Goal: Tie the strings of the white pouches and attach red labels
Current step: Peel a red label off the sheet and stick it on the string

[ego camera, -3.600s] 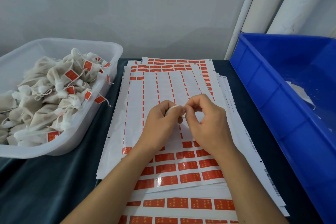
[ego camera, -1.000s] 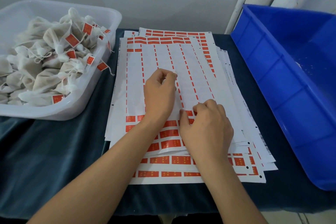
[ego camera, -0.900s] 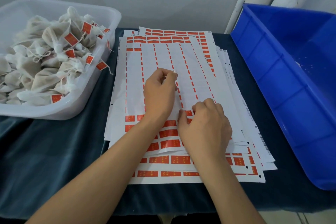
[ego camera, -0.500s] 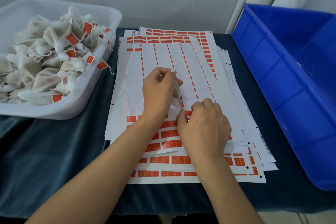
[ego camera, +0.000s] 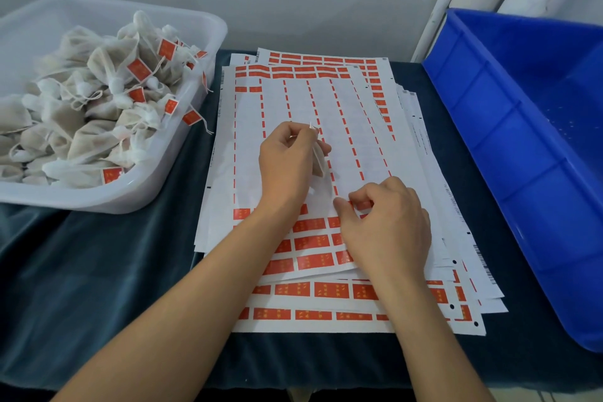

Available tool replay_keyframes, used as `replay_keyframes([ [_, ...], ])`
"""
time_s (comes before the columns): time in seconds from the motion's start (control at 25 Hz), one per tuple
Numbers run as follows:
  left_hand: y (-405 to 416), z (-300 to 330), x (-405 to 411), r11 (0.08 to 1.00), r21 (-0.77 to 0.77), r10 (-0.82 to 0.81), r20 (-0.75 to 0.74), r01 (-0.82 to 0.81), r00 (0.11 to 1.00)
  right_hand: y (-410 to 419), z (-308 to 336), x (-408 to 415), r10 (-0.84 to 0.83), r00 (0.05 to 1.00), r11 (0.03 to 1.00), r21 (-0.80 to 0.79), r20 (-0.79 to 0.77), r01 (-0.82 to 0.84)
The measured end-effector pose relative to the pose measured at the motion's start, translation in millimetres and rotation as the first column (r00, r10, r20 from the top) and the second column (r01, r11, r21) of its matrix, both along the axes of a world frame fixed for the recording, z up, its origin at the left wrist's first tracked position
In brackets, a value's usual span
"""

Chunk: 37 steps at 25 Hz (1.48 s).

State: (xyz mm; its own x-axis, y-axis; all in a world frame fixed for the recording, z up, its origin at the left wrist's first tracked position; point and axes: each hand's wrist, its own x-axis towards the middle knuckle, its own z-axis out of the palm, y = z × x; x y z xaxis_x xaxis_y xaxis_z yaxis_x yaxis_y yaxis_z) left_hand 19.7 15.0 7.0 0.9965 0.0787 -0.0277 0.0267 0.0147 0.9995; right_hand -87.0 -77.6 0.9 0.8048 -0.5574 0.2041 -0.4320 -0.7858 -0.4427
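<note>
1. While the dark blue cloth-covered table (ego camera: 98, 271) carries everything, its largest load is the deep blue plastic bin (ego camera: 528, 153) at the right edge; nothing can be made out inside it.
2. At the far left sits the translucent white plastic tub (ego camera: 156, 186), heaped with tied white fabric pouches (ego camera: 85, 114) that already wear small red tags, so much of the batch looks done.
3. In the middle lies the fanned stack of white backing sheets (ego camera: 248, 147); the top sheet is stripped except for rows of red rectangular labels (ego camera: 313, 241) at its near end.
4. The left hand (ego camera: 287, 166) is closed round one small white pouch (ego camera: 318, 158) above the bare part of the top sheet, pinching its thin string upward.
5. The right hand (ego camera: 388, 222), fingers curled, pinches at a red label in the farthest remaining row.
6. Judged from this, the labelling step is in hand: the next move calls for peeling that label cleanly and folding it round the pinched string without sticking it to skin.
</note>
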Motion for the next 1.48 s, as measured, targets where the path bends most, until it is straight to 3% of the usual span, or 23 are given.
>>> replay_keyframes([
  [0.48, -1, 0, -1, 1.000, 0.001, -0.006, -0.013, 0.006, 1.000, -20, 6, 0, 0.119, 0.992, 0.992, 0.058, -0.039, -0.116],
  [0.72, -2, 2, -3, 1.000, 0.017, -0.002, -0.014, 0.002, 1.000, -8, 4, -4, 0.110, 0.992, 0.990, -0.080, -0.064, -0.115],
  [1.16, 1, 5, -2, 1.000, 0.015, 0.001, -0.045, -0.001, 0.999, -18, 10, 1, 0.154, 0.983, 0.987, 0.065, -0.096, -0.149],
  [1.4, 1, 7, -2, 1.000, -0.002, -0.006, -0.051, 0.006, 0.999, -26, 13, -3, 0.169, 0.980, 0.985, 0.058, -0.100, -0.164],
  [1.48, 2, 9, -3, 1.000, -0.002, -0.022, -0.063, 0.022, 0.998, -20, 12, -5, 0.169, 0.978, 0.985, -0.009, -0.125, -0.171],
])
